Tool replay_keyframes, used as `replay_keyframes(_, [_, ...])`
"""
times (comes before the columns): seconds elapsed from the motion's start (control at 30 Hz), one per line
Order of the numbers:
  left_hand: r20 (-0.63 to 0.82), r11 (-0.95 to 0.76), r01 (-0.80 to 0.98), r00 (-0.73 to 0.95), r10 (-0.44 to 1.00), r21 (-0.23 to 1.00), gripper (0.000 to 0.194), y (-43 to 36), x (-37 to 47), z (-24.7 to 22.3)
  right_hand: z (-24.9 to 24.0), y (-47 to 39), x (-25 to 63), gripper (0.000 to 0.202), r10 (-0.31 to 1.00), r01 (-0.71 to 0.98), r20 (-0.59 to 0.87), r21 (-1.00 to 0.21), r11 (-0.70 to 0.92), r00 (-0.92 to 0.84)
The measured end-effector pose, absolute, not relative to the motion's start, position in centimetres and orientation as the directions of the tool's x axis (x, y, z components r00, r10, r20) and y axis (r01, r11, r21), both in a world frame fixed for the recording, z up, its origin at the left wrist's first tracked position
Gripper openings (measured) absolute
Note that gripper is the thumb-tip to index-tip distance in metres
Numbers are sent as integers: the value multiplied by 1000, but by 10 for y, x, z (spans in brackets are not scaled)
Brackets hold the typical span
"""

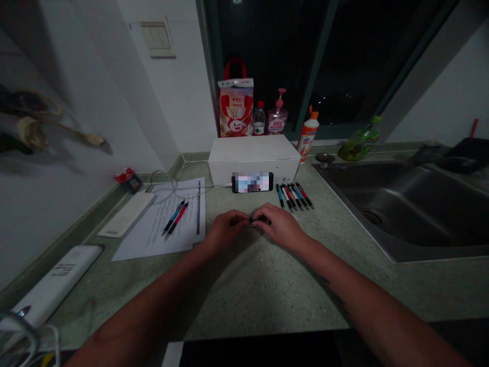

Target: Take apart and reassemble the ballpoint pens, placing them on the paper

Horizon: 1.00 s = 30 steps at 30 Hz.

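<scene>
My left hand and my right hand meet over the middle of the counter. Their fingertips are pinched on a small dark, slim thing that looks like a pen; the fingers cover most of it. Just behind them a phone leans upright against a white box, its screen lit. To the right of the phone lies a row of several pens in blue, red, white and black. Two more pens, one blue and one red, rest on printed paper at the left.
A white flat box and a power strip lie along the left wall, with a cable near the paper. The steel sink is at the right. A gift bag and bottles, including a pink pump bottle, stand by the window.
</scene>
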<state>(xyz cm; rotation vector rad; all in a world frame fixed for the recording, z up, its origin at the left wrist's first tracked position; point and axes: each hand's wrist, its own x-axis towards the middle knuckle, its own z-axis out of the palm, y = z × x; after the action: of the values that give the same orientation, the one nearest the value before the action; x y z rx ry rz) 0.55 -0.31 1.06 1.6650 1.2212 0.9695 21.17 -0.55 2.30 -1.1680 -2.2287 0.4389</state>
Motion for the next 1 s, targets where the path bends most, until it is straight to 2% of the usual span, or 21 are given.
replay_keyframes(0.07, [120,-191,325,228,966,926,13,-3,6,11,23,-6,211,3,847,632,325,-565,530,-420])
replay_keyframes(0.2, [114,-196,332,252,961,923,14,-4,6,11,22,-5,210,13,886,625,260,-632,457,-384])
replay_keyframes(0.3, [118,-196,314,251,961,929,14,-4,7,10,22,-5,209,10,899,601,238,-677,425,-368])
replay_keyframes(0.37, [121,-186,295,227,967,937,16,-4,7,9,22,-6,208,20,903,586,237,-695,416,-360])
replay_keyframes(0.43, [116,-172,283,207,972,944,18,-4,7,9,23,-6,208,23,903,589,232,-694,414,-361])
replay_keyframes(0.53, [110,-169,300,204,973,939,20,-4,6,11,23,-6,208,8,898,605,239,-672,427,-369])
replay_keyframes(0.7, [121,-185,334,202,972,924,17,-3,5,13,23,-5,210,10,907,622,244,-665,414,-343])
replay_keyframes(0.77, [124,-185,339,195,973,922,16,-2,5,12,23,-5,210,19,915,621,242,-676,397,-321])
replay_keyframes(0.87, [123,-181,336,186,975,924,16,-2,5,12,24,-5,210,8,909,630,243,-658,412,-340])
replay_keyframes(0.93, [114,-172,343,182,977,924,17,-3,5,13,25,-5,210,15,906,638,236,-647,417,-353])
replay_keyframes(1.0, [102,-161,356,178,979,921,16,-4,6,15,25,-5,210,12,912,637,232,-657,403,-337])
